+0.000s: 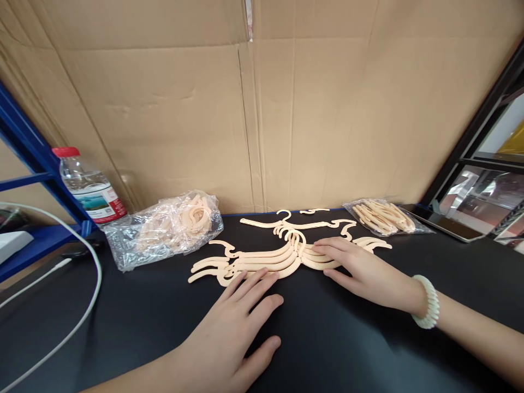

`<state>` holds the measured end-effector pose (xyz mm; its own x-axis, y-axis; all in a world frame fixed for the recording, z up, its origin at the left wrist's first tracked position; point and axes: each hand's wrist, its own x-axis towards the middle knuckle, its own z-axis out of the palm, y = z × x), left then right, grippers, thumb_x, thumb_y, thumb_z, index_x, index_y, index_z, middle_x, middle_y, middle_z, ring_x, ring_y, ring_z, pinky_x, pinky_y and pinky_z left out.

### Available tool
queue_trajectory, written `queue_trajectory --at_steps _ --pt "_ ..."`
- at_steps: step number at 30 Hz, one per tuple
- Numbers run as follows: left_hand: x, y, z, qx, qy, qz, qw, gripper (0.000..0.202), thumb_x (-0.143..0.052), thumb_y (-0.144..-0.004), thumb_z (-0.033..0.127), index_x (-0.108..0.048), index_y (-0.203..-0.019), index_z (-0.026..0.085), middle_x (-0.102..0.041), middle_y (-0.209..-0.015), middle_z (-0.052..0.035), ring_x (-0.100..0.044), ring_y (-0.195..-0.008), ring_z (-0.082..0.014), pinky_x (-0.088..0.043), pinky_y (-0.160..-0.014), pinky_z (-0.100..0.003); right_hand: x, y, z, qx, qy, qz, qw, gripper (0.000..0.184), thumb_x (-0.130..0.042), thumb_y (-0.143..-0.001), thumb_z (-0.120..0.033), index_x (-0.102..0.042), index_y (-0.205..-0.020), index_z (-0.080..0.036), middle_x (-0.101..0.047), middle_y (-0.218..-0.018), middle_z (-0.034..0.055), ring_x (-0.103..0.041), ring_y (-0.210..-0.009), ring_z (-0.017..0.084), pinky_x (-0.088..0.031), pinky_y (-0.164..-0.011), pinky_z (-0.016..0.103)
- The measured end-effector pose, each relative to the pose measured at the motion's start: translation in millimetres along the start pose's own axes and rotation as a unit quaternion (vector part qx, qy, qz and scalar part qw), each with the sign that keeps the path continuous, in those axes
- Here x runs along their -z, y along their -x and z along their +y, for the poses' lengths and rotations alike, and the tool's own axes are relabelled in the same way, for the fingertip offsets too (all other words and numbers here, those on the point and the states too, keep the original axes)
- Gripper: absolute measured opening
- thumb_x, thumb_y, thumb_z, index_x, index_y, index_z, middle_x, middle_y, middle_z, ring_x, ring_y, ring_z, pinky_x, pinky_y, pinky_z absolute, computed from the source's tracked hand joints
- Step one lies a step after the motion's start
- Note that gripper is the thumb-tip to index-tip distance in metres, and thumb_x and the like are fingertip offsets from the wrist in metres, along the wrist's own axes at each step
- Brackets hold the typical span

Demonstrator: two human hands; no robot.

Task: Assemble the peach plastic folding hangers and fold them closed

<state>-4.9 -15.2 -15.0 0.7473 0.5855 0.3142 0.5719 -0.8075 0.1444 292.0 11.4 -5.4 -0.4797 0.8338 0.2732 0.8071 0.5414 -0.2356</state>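
Note:
Several small cream plastic hangers [282, 255] lie overlapped in a row on the black table [135, 311]. My left hand [237, 327] lies flat and open on the table, its fingertips touching the near edge of the hangers. My right hand [360, 270], a pale bead bracelet at its wrist, rests flat with fingers stretched over the right half of the row. One more hanger [286, 222] lies apart, just behind the row.
A crumpled clear bag of hangers [167, 226] sits at the left, a flat sealed bag of hangers [385, 215] at the right. A water bottle [90, 188] and white cable [88, 305] are at far left, a tablet [446, 224] at right. Cardboard [262, 109] walls the back.

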Motion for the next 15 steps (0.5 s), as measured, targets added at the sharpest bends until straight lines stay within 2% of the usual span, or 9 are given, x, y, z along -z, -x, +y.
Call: queue_trajectory --at_steps 8,12,15 --pt "-0.1 -0.5 -1.6 -0.027 0.006 0.006 1.0 0.038 -0.055 -0.086 0.021 -0.057 -0.124 0.024 -0.051 -0.145 -0.007 -0.041 -0.137 -0.0299 -0.028 -0.116 -0.052 5.1 -2.1 -0.2 0.015 0.0 0.044 0.999 0.035 -0.048 -0.092 -0.025 -0.056 -0.126 -0.021 -0.06 -0.128 0.0114 -0.057 -0.119 0.028 -0.051 -0.099 0.046" --pt "1.2 -0.7 -1.6 -0.03 0.009 0.003 0.999 0.039 -0.055 -0.085 0.02 -0.057 -0.124 0.024 -0.052 -0.144 -0.0069 -0.042 -0.136 -0.0299 -0.029 -0.115 -0.052 8.7 -10.9 11.2 0.013 0.039 0.066 0.997 0.035 -0.046 -0.093 -0.024 -0.056 -0.126 -0.017 -0.062 -0.124 0.0138 -0.058 -0.117 0.029 -0.05 -0.098 0.048" --pt "4.1 -1.5 -0.7 -0.035 0.01 -0.007 0.999 0.039 -0.055 -0.084 0.018 -0.056 -0.123 0.025 -0.053 -0.142 -0.0064 -0.042 -0.135 -0.0292 -0.03 -0.114 -0.052 13.8 -26.5 25.9 -0.004 0.077 0.069 0.995 0.033 -0.048 -0.092 -0.023 -0.059 -0.122 -0.014 -0.065 -0.12 0.0139 -0.059 -0.114 0.028 -0.05 -0.098 0.045"
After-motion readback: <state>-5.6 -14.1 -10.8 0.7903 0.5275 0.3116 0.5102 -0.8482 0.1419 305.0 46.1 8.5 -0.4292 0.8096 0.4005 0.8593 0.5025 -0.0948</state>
